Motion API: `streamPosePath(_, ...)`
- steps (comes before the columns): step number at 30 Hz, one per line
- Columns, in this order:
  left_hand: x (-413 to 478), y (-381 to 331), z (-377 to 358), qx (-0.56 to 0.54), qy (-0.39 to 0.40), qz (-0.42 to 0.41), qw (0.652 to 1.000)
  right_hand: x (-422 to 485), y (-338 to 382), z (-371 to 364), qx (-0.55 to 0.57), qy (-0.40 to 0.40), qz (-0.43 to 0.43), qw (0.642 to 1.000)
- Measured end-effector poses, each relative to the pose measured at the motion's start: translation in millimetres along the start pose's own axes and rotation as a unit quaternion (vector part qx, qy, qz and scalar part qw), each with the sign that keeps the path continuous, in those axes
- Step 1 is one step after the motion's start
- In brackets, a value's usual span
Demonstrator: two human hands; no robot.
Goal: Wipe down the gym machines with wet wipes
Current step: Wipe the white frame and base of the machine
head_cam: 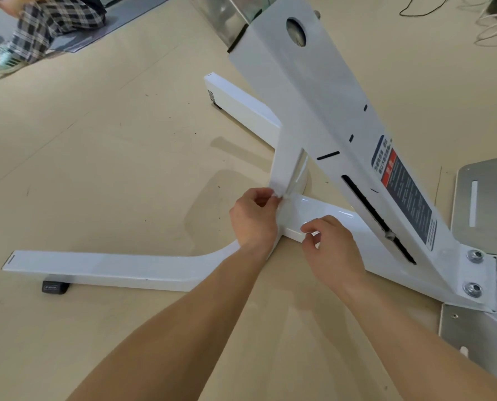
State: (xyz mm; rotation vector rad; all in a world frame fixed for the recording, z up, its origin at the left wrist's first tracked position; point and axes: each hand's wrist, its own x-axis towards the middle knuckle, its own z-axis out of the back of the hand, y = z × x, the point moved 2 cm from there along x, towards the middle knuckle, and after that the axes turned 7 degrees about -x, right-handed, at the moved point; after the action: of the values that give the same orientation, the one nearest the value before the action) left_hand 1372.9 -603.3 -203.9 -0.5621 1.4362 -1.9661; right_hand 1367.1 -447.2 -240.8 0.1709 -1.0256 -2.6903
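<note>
A white gym machine frame (322, 117) stands on the floor, with a slanted upright and flat legs (119, 267) spreading left and back. My left hand (253, 224) pinches a white wet wipe (278, 195) against the foot of the narrow brace, where it meets the low beam (331, 211). My right hand (335, 251) sits just to the right at the beam's near edge. Its thumb and fingertips pinch a small white piece that looks like the wipe's other end. Against the white metal most of the wipe is hard to make out.
A warning label (406, 192) runs down the upright beside a long slot. Bare metal plates (490, 198) with slots lie at the right. A black rubber foot (54, 286) sits under the left leg. A person in plaid trousers (47, 27) sits far left. Cables (493, 27) trail at the top right.
</note>
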Motion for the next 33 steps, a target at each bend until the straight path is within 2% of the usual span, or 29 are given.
streamPosePath(4,3.4,10.1,0.3,0.052,-0.012,0.017,0.998,0.6,-0.2,-9.0,0.003,0.011,-0.002,1.0)
streamPosePath(11,-2.1,-7.4,-0.5,-0.006,0.0,-0.024,1.0,0.4,4.0,-11.8,0.01,0.017,0.022,1.0)
streamPosePath(18,-1.8,-6.2,0.8,0.003,-0.002,0.008,1.0,-4.4,2.8,-10.8,0.0,0.034,0.034,0.999)
streamPosePath(26,-5.5,-49.7,4.6,-0.042,-0.004,-0.081,0.996,-8.0,9.5,-7.0,-0.013,0.025,0.053,0.998)
streamPosePath(33,-4.7,-32.6,5.2,-0.029,0.002,-0.019,0.999,-14.1,15.2,1.3,-0.024,0.039,0.06,0.997)
